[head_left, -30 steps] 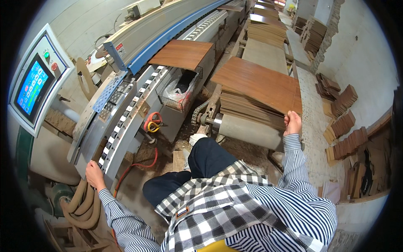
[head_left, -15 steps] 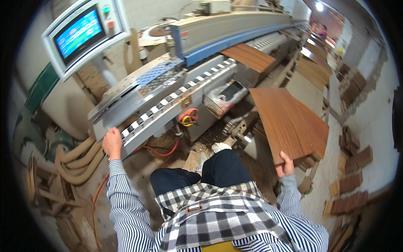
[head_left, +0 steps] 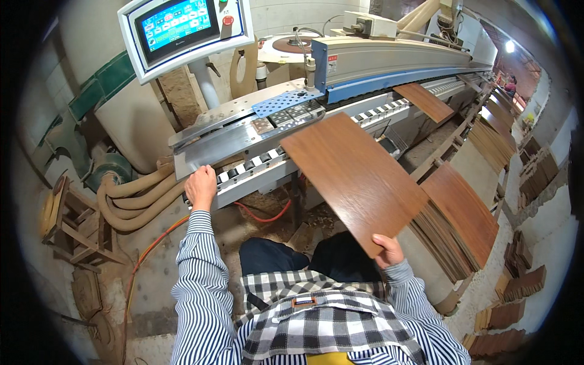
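The right hand [head_left: 388, 248] grips the near corner of a brown wood-grain panel [head_left: 353, 176], fingers closed around its edge, and holds it in the air, tilted, with its far corner over the roller feed track [head_left: 255, 167] of the long edge-banding machine [head_left: 389, 58]. The panel is not yet laid flat on the track, so by my judgement the feeding of this piece is only begun: it is lifted and carried across, but setting it down and pushing it in are left. The left hand [head_left: 201, 187] rests on the near left end of the track, fingers curled over the metal rim, holding nothing else. Farther along to the right another brown panel [head_left: 424, 101] lies on the machine's track, and a stack of panels [head_left: 462, 222] waits at the person's right, just beside the held one. The held panel is a thin, flat rectangle, dark reddish brown with fine lengthwise grain, its surface smooth and slightly glossy
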`<action>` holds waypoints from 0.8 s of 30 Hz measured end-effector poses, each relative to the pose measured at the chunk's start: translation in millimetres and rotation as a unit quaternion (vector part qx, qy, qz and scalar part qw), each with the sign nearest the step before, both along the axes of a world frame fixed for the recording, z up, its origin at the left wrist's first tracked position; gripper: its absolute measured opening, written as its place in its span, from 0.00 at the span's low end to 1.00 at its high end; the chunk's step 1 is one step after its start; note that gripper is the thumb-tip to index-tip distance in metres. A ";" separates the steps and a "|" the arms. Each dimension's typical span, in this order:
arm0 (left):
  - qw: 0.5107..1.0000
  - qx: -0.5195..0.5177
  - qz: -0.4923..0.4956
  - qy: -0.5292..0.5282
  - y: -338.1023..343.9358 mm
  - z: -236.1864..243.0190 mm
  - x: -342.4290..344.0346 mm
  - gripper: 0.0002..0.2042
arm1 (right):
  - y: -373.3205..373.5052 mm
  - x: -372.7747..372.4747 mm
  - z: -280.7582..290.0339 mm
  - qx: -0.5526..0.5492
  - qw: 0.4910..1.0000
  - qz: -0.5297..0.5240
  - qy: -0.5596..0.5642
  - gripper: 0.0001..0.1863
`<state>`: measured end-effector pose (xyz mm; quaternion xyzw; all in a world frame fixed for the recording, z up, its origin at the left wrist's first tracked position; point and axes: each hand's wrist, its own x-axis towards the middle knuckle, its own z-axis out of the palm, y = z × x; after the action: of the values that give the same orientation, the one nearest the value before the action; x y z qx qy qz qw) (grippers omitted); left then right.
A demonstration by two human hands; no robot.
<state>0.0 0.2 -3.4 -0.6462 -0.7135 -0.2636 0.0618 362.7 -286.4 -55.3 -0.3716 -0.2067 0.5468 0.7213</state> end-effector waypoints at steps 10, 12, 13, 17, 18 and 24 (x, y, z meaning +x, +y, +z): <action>1.000 0.001 -0.001 -0.009 2.2 -4.7 -2.2 0.18 | 109.4 -96.8 22.8 0.002 0.917 0.392 -0.073 0.22; 1.000 0.002 -0.008 -0.010 4.0 -5.0 0.7 0.18 | 121.2 -107.5 25.3 0.001 0.900 0.424 -0.098 0.18; 1.000 0.002 -0.012 -0.011 4.1 -4.0 2.5 0.18 | 129.6 -109.5 18.8 0.000 0.895 0.433 -0.108 0.16; 1.000 0.016 -0.017 -0.008 2.8 -4.5 0.6 0.18 | 142.5 -120.1 19.2 0.005 0.900 0.420 -0.115 0.13; 1.000 0.016 -0.017 -0.007 2.7 -4.7 0.1 0.18 | 141.8 -121.3 17.6 0.012 0.904 0.412 -0.115 0.13; 1.000 0.011 -0.017 -0.012 0.1 -1.3 2.0 0.18 | 134.3 -128.2 7.4 0.029 0.918 0.355 -0.175 0.15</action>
<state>2.0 0.3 -4.7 -0.6541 -0.7005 -0.2798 0.0560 234.4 -152.1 -47.9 -0.3423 -0.4638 0.6870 0.4425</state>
